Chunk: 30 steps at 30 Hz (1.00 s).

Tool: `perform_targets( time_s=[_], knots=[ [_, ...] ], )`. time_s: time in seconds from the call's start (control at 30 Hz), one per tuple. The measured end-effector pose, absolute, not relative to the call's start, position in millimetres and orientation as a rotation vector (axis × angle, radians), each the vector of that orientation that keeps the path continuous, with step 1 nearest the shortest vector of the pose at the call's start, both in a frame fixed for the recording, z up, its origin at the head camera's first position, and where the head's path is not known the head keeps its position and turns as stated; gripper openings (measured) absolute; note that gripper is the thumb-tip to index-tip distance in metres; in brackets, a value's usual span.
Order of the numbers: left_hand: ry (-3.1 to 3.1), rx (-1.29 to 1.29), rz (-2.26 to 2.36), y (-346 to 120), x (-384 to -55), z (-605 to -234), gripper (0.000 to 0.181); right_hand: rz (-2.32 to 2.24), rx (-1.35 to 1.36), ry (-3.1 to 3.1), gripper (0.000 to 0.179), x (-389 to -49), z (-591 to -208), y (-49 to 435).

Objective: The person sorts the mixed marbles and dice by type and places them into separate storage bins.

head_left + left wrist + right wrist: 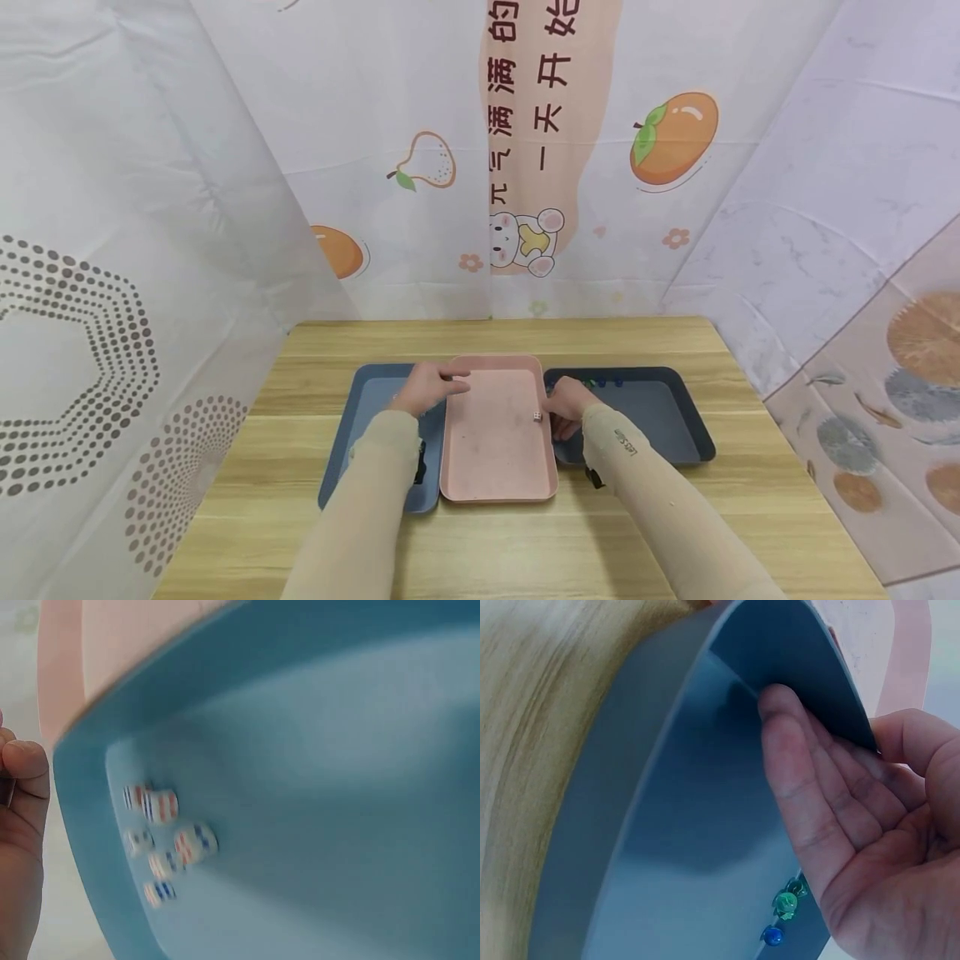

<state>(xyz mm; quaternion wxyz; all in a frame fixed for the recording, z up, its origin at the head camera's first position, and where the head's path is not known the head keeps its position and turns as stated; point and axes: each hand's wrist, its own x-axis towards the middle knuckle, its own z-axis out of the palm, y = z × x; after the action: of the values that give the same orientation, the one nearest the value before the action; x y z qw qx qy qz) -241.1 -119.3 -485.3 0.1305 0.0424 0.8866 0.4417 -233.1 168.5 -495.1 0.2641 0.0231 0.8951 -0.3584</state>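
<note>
My left hand (pixel 429 388) hovers where the blue tray (pixel 360 795) meets the pink tray (pixel 498 450), fingers extended with a gap between thumb and fingers and nothing visible in them. Several small white pieces (pixel 196 844) with red and blue marks, blurred, lie at one end of the blue tray. A white die (pixel 537 416) is by the pink tray's right wall, close beside the fingertips of my right hand (pixel 570 402). That hand reaches across the dark blue tray's left wall (pixel 810 667), fairly straight fingers on the inner side.
In the dark tray a green bead (pixel 786 904) and a blue bead (pixel 773 935) lie along the far wall. The three trays stand side by side on a wooden table (pixel 495 550). A printed curtain (pixel 442 242) hangs behind it, with more cloth at both sides.
</note>
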Motion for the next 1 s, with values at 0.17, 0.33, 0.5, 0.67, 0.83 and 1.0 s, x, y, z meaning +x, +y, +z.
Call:
perform_targets(
  time_s=[0.17,0.33,0.5,0.67,0.83,1.0],
  knots=[
    [2.564,0.169,1.301,-98.1,-242.6,-489.4,0.031,-0.981,0.060,2.420,0.028,-232.4,-495.1,168.8],
    [2.555,0.250,1.288,-80.7,-244.5,-495.6,0.028,-0.987,0.067,2.422,0.028,-232.2,-494.5,169.1],
    [2.545,0.311,1.276,-67.3,-243.6,-502.5,0.028,-0.987,0.070,2.423,0.030,-232.0,-493.9,169.2],
    [2.563,0.326,1.256,-55.9,-242.6,-514.5,0.027,-0.977,0.079,2.421,0.031,-232.6,-494.3,168.4],
    [2.548,0.309,1.299,-44.7,-237.9,-520.7,0.023,-0.981,0.084,2.412,0.029,-232.8,-494.8,168.5],
    [2.554,0.346,1.311,-35.7,-233.4,-525.4,0.023,-0.976,0.064,2.418,0.029,-232.6,-494.9,169.2]
  ],
)
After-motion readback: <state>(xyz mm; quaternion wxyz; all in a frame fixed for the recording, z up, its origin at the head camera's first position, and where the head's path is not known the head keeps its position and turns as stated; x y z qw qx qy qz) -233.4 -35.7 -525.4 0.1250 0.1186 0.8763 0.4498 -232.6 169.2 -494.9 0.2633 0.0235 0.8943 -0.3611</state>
